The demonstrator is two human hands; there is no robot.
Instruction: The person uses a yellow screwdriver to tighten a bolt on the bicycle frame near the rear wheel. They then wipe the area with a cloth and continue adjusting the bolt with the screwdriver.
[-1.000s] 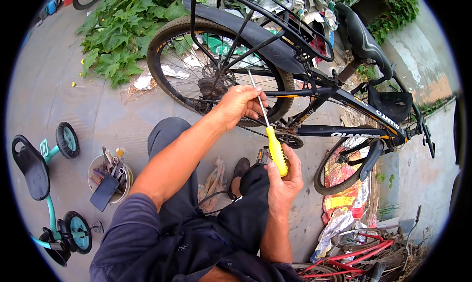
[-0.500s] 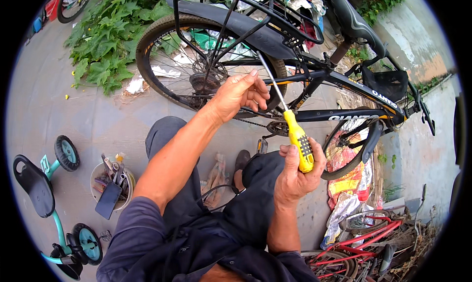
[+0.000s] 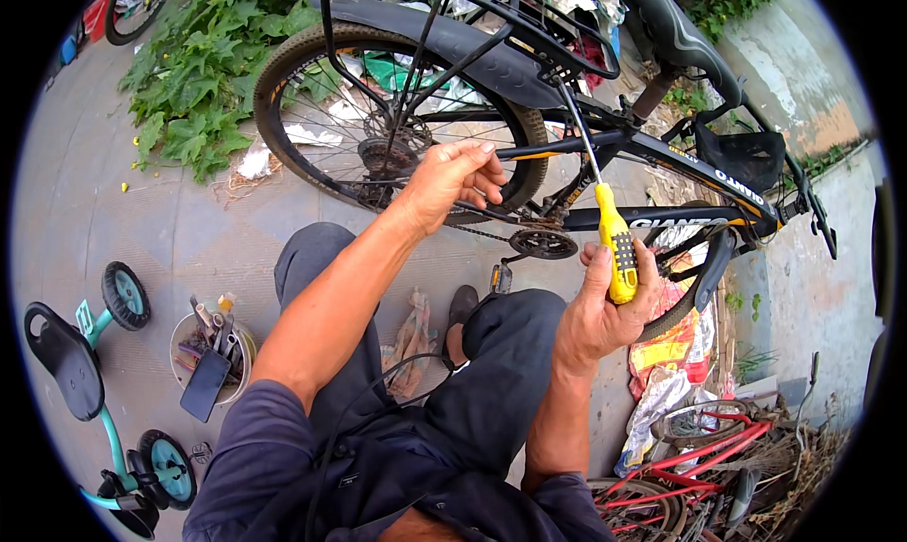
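Observation:
My right hand [image 3: 609, 306] is wrapped round the yellow handle of a screwdriver [image 3: 619, 249]. Its metal shaft slants up and away, the tip overlapping the rear rack's lower bracket by the mudguard; whether it touches is unclear. My left hand [image 3: 456, 181] hovers at the bicycle's rear wheel [image 3: 274, 117], in front of the frame tube that runs to the hub. Its fingers are curled in beside the thumb, and anything between them is too small to make out. The black bicycle [image 3: 699, 169] stands across the view, with its crank and chainring [image 3: 543, 243] just below my hands.
On my left are a bucket of tools [image 3: 248, 358] with a dark phone [image 3: 205, 385] on its edge and a small teal-and-black child's trike [image 3: 68, 362]. A cloth [image 3: 413, 339] lies between my feet. Red bicycle parts [image 3: 699, 462] pile up at lower right; leafy plants [image 3: 203, 79] grow behind.
My right hand has moved up and to the right, carrying the screwdriver's tip from beside the rear wheel to the rack bracket area. My left hand has shifted slightly, still curled.

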